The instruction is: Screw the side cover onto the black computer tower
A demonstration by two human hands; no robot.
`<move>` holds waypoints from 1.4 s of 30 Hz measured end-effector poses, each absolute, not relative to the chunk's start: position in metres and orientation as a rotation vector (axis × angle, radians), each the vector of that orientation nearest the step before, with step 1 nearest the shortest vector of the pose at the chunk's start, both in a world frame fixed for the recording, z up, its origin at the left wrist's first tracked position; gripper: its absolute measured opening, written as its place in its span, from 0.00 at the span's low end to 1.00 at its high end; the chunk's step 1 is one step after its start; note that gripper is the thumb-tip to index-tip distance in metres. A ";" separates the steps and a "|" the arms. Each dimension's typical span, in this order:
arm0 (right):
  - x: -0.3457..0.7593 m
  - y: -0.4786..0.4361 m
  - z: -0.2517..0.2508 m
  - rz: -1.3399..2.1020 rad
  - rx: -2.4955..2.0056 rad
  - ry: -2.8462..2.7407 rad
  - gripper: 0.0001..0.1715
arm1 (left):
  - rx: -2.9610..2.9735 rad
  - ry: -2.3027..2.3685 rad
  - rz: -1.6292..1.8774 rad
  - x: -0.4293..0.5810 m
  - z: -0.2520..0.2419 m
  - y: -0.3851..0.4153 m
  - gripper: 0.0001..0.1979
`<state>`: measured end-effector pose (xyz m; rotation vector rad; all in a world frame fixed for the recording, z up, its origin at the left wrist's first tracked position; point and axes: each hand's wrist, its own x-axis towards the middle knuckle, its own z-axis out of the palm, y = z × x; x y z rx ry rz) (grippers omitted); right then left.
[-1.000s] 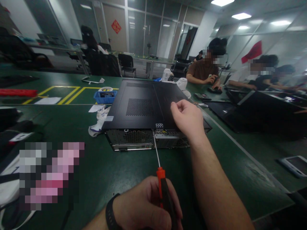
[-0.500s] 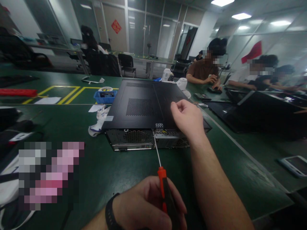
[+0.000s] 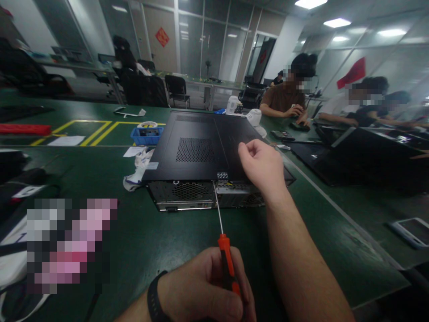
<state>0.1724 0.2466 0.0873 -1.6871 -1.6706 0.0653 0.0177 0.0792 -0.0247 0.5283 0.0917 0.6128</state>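
A black desktop computer case (image 3: pixel 201 127) lies flat on the table, its vented rear panel (image 3: pixel 189 191) facing me. My left hand (image 3: pixel 209 284), with a dark band on the wrist, is wrapped round the black and orange handle of a screwdriver (image 3: pixel 225 250). The thin metal shaft points away from me and meets the top edge of the rear panel near the middle. Whether the tip sits in a screw is too small to tell. My right hand (image 3: pixel 263 163) rests on the case's top at the right, fingers curled in; anything inside them is hidden.
Left of the case are a blue bin (image 3: pixel 147 135) and a crumpled white-and-blue wrapper (image 3: pixel 136 172). A phone (image 3: pixel 414 231) lies at the right edge, below a large black panel (image 3: pixel 368 154). White devices (image 3: pixel 254 117) stand behind the case; a person in brown (image 3: pixel 284 100) sits beyond.
The screwdriver handle has turned in my left hand and shifted slightly left, while its tip stays at the same spot. My right hand has not moved.
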 end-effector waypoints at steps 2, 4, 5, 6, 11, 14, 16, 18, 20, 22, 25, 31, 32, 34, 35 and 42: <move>0.172 0.246 0.087 0.072 -1.687 -1.666 0.20 | 0.517 0.104 0.598 0.016 -0.024 0.080 0.18; 0.172 0.246 0.088 0.075 -1.688 -1.665 0.20 | 0.515 0.114 0.580 0.014 -0.023 0.080 0.20; 0.171 0.246 0.088 0.075 -1.688 -1.666 0.21 | 0.515 0.115 0.566 0.013 -0.022 0.080 0.21; 0.171 0.246 0.088 0.072 -1.687 -1.669 0.21 | 0.517 0.112 0.552 0.012 -0.021 0.080 0.22; 0.172 0.247 0.087 0.066 -1.678 -1.675 0.20 | 0.504 0.123 0.547 0.012 -0.019 0.079 0.20; 0.173 0.247 0.086 0.071 -1.687 -1.674 0.20 | 0.487 0.117 0.563 0.013 -0.021 0.079 0.18; 0.173 0.247 0.086 0.067 -1.692 -1.674 0.20 | 0.483 0.127 0.569 0.014 -0.025 0.079 0.19; 0.172 0.247 0.087 0.062 -1.690 -1.676 0.20 | 0.495 0.145 0.572 0.013 -0.027 0.078 0.20; 0.172 0.246 0.087 0.068 -1.694 -1.672 0.20 | 0.512 0.155 0.572 0.013 -0.028 0.078 0.21; 0.171 0.245 0.088 0.075 -1.694 -1.670 0.20 | 0.524 0.152 0.577 0.014 -0.026 0.079 0.20; 0.171 0.245 0.089 0.072 -1.693 -1.673 0.20 | 0.519 0.130 0.593 0.015 -0.019 0.080 0.19; 0.171 0.245 0.089 0.070 -1.686 -1.674 0.20 | 0.493 0.122 0.572 0.012 -0.015 0.081 0.22; 0.171 0.245 0.088 0.069 -1.684 -1.675 0.20 | 0.494 0.135 0.569 0.012 -0.016 0.081 0.22; 0.172 0.246 0.088 0.065 -1.678 -1.680 0.21 | 0.496 0.158 0.566 0.011 -0.019 0.079 0.21; 0.172 0.246 0.088 0.064 -1.679 -1.681 0.21 | 0.500 0.163 0.571 0.011 -0.022 0.079 0.21; 0.172 0.245 0.089 0.065 -1.686 -1.678 0.21 | 0.562 0.148 0.660 0.016 -0.035 0.079 0.22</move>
